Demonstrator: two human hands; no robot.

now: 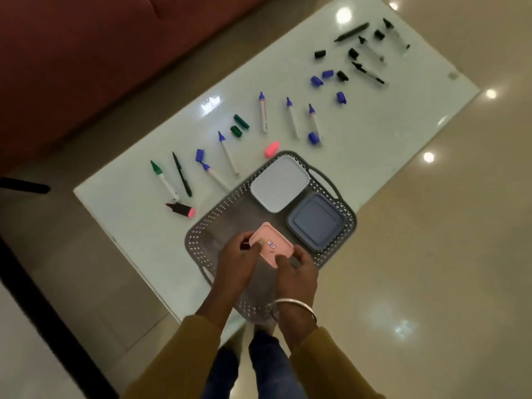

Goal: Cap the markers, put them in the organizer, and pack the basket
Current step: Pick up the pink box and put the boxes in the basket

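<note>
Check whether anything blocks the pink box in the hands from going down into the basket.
Nothing visible does. The left hand and right hand hold the pink box above the bare near end of the basket; the white box and blue box sit at its far end, apart from it.

We note a glossy white table (383,131) running diagonally. Uncapped markers (229,154) and loose caps (341,97) lie scattered on it, with a grey basket (197,246) at lower centre.

I log mustard sleeves (184,355) on both arms, a silver bangle (293,304) at the right wrist, and blue jeans (264,364).
</note>
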